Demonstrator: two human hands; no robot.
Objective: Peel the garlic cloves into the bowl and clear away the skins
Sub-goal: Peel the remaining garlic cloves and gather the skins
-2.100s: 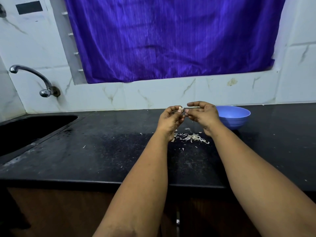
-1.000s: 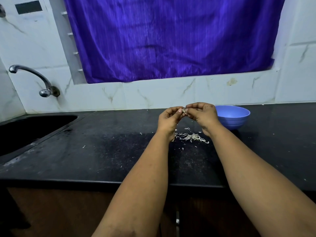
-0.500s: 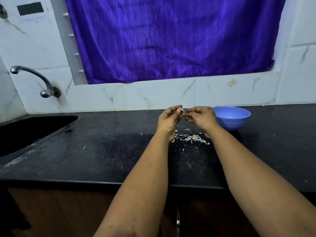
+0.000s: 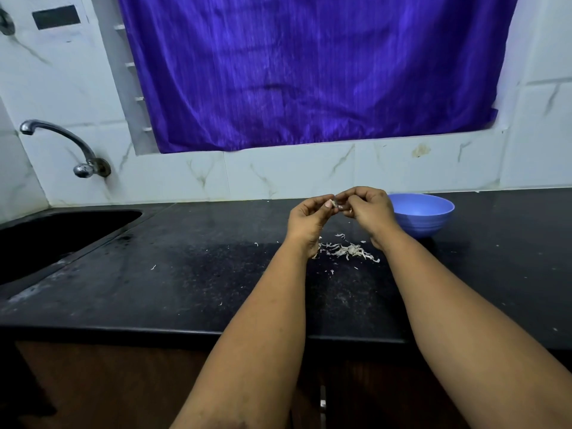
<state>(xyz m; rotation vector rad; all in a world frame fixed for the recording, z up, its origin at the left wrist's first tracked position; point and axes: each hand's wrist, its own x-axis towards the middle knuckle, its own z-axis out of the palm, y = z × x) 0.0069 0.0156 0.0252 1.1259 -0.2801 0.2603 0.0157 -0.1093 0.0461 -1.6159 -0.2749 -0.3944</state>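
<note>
Above the black counter my left hand [image 4: 308, 216] and my right hand [image 4: 368, 209] meet fingertip to fingertip. Between them they pinch a small garlic clove [image 4: 335, 203], mostly hidden by the fingers. A pile of pale garlic skins [image 4: 346, 250] lies on the counter right under the hands. The blue bowl [image 4: 422, 215] stands just to the right of my right hand, near the wall; what it holds is hidden by its rim.
A black sink [image 4: 62, 233] is sunk into the counter [image 4: 185, 280] at the left, with a metal tap [image 4: 62, 140] on the wall above. A purple curtain [image 4: 309, 69] hangs behind. Small skin flecks are scattered over the counter.
Both hands stay together over the skins pile; the fingers have shifted a little on the clove. The view has moved slightly.
</note>
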